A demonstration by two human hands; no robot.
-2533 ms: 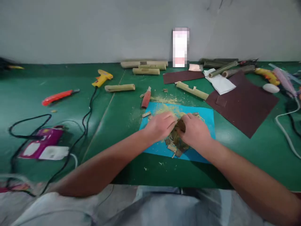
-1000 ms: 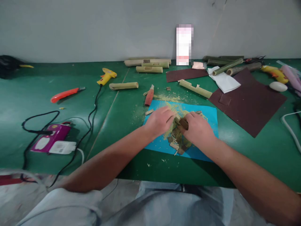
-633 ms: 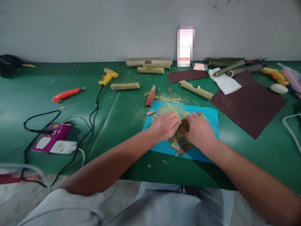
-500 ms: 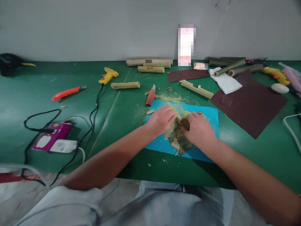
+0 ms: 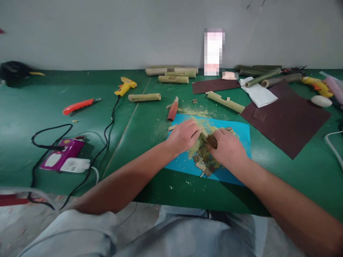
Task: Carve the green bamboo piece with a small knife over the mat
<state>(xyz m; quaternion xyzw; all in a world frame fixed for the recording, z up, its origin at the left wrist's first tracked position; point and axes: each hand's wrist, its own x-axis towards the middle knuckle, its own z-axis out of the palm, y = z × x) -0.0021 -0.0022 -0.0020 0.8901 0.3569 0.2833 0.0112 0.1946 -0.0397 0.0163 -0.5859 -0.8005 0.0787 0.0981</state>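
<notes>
Evidently, we have a pale yellow-green bamboo piece (image 5: 204, 134) between the left hand (image 5: 183, 135) and the right hand (image 5: 227, 146), over a bright blue rectangular sheet (image 5: 177, 164). The left is curled around one end, its fingertips mostly hidden; the right pinches a dark brown folded strip (image 5: 212, 141) against the other end. Whether the strip wraps fully around, we cannot tell.

Method, as we judge it: this reads as rubbing with an abrasive. We would brace the left firmly, keep strokes short and even along the grain, turn the bamboo piece often, and refold the strip once its face clogs.

Surface: glossy green (image 5: 93, 80), a pale seam crossing it. Yellowish dust (image 5: 195, 112) is scattered on and behind the sheet, with flat brown chips (image 5: 200, 166) on the sheet below the hands. A short knife with a dull red handle (image 5: 173, 110) lies beside the sheet's far left corner.

Room: plain grey wall (image 5: 107, 32) behind; grey floor (image 5: 142, 217) below, littered at left.
</notes>
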